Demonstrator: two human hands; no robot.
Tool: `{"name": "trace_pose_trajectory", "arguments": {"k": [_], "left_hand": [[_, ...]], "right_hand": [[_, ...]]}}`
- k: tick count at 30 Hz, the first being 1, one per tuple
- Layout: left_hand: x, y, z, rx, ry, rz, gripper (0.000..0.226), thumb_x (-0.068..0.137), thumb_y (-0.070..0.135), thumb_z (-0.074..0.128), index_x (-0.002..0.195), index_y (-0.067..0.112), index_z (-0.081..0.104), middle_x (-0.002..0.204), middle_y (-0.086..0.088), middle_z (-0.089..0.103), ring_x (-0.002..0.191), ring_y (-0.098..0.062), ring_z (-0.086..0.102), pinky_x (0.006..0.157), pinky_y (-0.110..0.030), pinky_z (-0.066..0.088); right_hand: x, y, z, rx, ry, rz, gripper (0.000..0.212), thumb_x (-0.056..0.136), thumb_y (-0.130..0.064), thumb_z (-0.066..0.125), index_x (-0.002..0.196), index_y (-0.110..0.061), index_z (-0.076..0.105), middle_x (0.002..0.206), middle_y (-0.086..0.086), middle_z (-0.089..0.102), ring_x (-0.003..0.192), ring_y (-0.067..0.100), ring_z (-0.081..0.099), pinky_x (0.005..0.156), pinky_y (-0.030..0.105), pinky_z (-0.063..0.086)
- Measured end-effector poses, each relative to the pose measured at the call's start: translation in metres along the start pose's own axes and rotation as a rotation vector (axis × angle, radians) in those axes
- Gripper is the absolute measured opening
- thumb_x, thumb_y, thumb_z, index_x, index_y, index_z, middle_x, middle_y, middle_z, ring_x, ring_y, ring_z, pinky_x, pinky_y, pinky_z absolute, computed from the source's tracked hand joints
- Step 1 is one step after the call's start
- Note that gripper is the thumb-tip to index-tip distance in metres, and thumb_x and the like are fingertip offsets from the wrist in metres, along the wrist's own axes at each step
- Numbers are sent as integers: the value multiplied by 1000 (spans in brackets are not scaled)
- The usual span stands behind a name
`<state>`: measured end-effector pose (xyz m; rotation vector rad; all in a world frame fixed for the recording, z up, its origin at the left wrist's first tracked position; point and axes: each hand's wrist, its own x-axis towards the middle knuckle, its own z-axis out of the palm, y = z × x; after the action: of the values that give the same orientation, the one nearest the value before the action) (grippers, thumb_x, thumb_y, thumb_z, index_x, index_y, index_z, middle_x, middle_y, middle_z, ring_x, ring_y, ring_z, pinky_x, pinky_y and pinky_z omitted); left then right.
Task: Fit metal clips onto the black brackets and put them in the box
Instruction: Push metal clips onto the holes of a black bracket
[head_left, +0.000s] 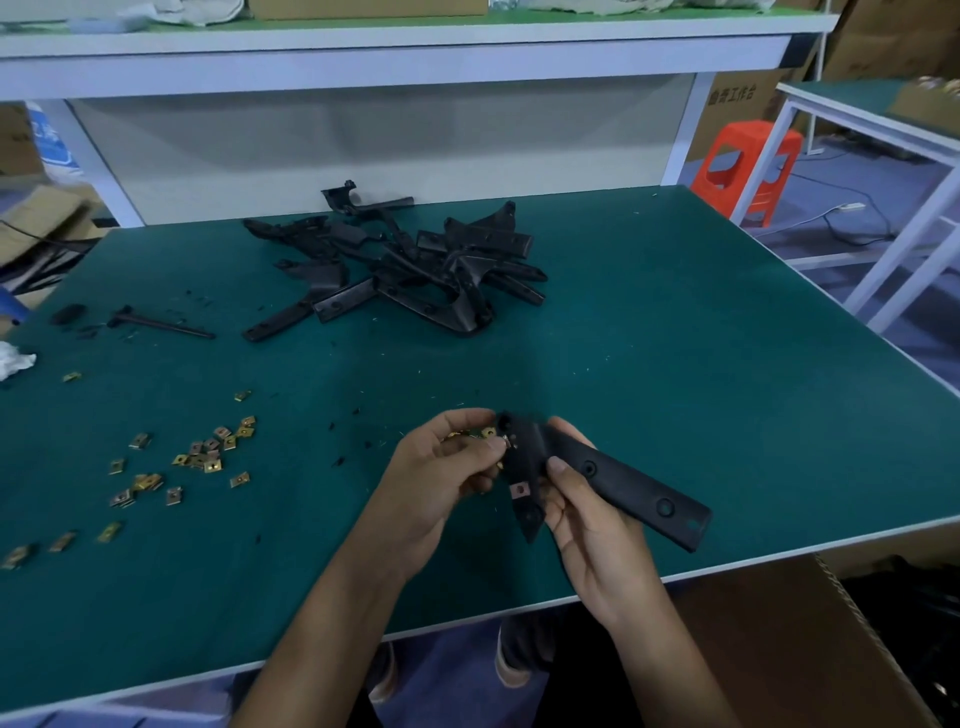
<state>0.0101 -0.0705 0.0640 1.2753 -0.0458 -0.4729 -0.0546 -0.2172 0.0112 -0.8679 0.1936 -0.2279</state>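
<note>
While right hand (587, 525) grips bracket (623, 483), left hand (441, 467) pinches clips (487, 432); box (769, 639) contents unclear.

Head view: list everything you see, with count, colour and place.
table: one, green top, fills the view
bracket pile: many, black, far centre of table
loose clips: roughly two dozen, brass, table left
held bracket: one, black, above near table edge
fitted clip: one, brass, on held bracket
handful of clips: several, brass, in left hand
box: one, brown cardboard, below table edge, right
stool: one, orange, floor beyond table, right
left hand: holds handful of clips
right hand: grips held bracket
</note>
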Motion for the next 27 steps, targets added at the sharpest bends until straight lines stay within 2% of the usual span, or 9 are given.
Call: {"name": "trace_pose_trajectory", "arguments": {"k": [4,7,10,15,19,23,27], "left_hand": [[1,6,-6,143,-35,36,32,88,-1,71,116,12,66,72,-8,64,64,-14,59,59,-20,49],[3,11,-9,206,-66,34,33,89,1,70,118,15,66,70,-3,65,62,-11,58,56,-18,47],[1,8,-12,239,-82,45,29,91,3,68,117,17,68,71,0,66,62,-9,57,56,-18,45],[-4,-4,-10,117,-22,40,23,90,6,69,111,15,73,81,-3,70,68,-10,61,56,-19,47],[-4,-6,-9,93,17,47,21,90,5,69,108,14,73,81,-4,71,69,-11,63,57,-19,49],[-6,-3,-7,122,-5,53,22,89,8,71,109,17,73,90,-5,75,77,-11,65,60,-19,49],[-4,-4,-6,99,27,33,26,88,3,71,111,13,71,82,-3,72,69,-12,62,57,-18,48]], "right_hand": [[-2,1,4,-37,-19,-7,35,93,-14,64,126,-22,72,115,9,75,88,11,71,77,22,56],[-2,2,4,-54,-27,-6,34,94,-15,64,127,-23,71,122,13,73,105,20,71,84,25,56],[-1,2,4,-59,-31,5,35,94,-16,65,127,-23,71,125,14,71,108,21,70,86,26,56],[-1,-2,4,-23,-37,15,33,94,-16,67,125,-23,73,123,13,73,99,18,70,84,27,57],[0,-1,1,33,13,29,37,89,-16,68,126,-21,73,126,19,70,98,21,69,90,34,58],[-2,-3,2,20,-17,38,38,89,-16,67,126,-20,72,125,19,71,96,19,70,86,30,59],[-2,-3,2,4,-44,31,36,91,-17,69,127,-22,71,126,17,70,99,19,71,91,34,59]]}}
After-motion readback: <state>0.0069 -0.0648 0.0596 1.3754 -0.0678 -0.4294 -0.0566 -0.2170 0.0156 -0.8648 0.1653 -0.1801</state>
